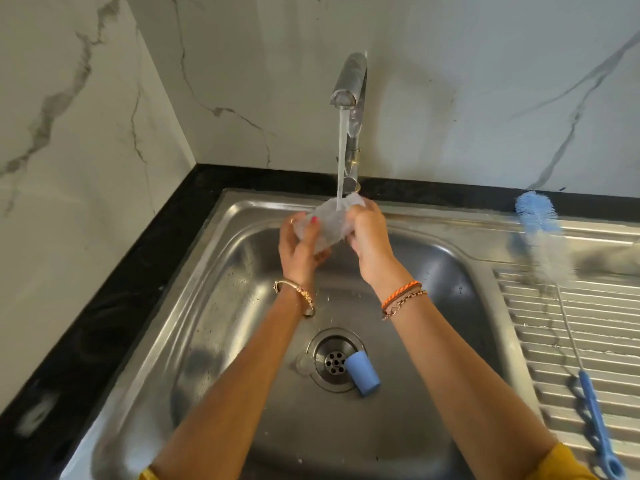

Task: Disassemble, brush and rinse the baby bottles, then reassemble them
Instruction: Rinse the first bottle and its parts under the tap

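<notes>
A clear plastic baby bottle (329,221) is held tilted over the steel sink (221,306), its mouth up under the running stream from the tap (348,81). My left hand (299,247) grips its lower end, thumb across the body. My right hand (369,237) curls round its upper end near the mouth. A blue cap (362,374) lies on its side in the basin, touching the drain (334,360). The blue and white bottle brush (550,258) lies on the drainboard at the right, bristles toward the wall.
The ribbed drainboard (588,327) fills the right side. A black counter edge (114,306) runs along the left and back under marble walls. A small clear piece (304,363) seems to lie just left of the drain.
</notes>
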`<state>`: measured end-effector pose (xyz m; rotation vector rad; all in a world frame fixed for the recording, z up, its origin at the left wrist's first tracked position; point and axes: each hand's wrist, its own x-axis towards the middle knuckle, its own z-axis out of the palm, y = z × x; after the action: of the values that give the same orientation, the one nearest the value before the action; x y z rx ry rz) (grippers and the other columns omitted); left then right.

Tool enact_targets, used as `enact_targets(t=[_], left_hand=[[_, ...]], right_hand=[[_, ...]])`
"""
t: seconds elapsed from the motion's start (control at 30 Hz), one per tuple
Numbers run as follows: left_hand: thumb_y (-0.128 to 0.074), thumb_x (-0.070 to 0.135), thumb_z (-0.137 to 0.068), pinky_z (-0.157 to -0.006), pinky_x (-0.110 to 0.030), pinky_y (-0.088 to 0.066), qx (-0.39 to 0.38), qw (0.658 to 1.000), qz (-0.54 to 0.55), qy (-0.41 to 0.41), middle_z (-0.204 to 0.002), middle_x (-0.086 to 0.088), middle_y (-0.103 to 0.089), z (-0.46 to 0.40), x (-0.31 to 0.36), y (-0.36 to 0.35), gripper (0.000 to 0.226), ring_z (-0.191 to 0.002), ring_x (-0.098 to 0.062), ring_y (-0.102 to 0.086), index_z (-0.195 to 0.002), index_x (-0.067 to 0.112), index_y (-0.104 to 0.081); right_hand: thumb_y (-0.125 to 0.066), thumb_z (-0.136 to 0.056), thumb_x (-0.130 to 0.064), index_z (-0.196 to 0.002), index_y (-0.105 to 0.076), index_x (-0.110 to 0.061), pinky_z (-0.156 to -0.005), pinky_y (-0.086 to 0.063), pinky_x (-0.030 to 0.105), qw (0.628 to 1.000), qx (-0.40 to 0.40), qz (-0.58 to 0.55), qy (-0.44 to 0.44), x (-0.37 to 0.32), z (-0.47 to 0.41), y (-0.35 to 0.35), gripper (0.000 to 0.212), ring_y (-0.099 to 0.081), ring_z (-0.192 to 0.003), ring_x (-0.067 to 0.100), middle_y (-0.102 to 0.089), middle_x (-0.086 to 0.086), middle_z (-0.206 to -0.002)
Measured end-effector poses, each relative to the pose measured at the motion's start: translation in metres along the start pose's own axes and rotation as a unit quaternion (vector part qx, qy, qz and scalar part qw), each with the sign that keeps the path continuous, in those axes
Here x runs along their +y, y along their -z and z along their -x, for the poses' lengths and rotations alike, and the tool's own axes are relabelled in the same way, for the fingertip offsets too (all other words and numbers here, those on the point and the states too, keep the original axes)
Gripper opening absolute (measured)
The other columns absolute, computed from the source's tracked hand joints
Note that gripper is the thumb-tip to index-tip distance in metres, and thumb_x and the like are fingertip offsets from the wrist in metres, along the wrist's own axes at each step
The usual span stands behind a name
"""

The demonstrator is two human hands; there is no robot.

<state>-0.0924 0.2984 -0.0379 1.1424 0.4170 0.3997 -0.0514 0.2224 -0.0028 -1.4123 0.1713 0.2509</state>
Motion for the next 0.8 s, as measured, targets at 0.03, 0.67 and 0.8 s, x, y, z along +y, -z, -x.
enact_targets(t=[0.03,0.67,0.8], left_hand=[[-0.06,0.017,-0.088,-0.071,-0.024,-0.051,-0.012,0.984,-0.148,-0.101,-0.109,-0.003,-0.052,-0.003,0.008,0.003,0.027,-0.098,-0.016,-0.053,-0.112,0.013,-0.05],[-0.06,-0.017,-0.073,-0.101,-0.018,-0.041,-0.202,0.893,-0.344,-0.21,-0.124,0.003,-0.049,-0.019,0.057,0.006,0.058,-0.124,-0.016,-0.046,-0.125,0.008,-0.051],[-0.075,-0.011,-0.063,-0.097,-0.029,-0.046,-0.128,0.941,-0.281,-0.138,-0.128,0.0,-0.049,-0.024,0.057,0.01,0.074,-0.116,-0.014,-0.049,-0.126,0.015,-0.045]], right_hand=[[-0.04,-0.092,-0.011,-0.116,-0.053,-0.008,-0.08,-0.048,0.033,0.996,-0.009,-0.072,-0.06,0.0,-0.002,0.003,0.028,-0.055,-0.095,0.025,-0.056,0.018,-0.11],[-0.079,-0.068,-0.006,-0.11,-0.057,-0.018,-0.07,-0.052,0.026,0.945,-0.248,0.215,0.005,0.008,-0.026,0.015,0.049,-0.063,-0.091,0.017,-0.067,-0.002,-0.094],[-0.084,-0.062,-0.013,-0.119,-0.056,-0.015,-0.094,-0.049,0.039,0.934,-0.203,0.286,0.065,0.006,-0.027,0.0,0.063,-0.061,-0.105,0.02,-0.065,0.004,-0.111]])
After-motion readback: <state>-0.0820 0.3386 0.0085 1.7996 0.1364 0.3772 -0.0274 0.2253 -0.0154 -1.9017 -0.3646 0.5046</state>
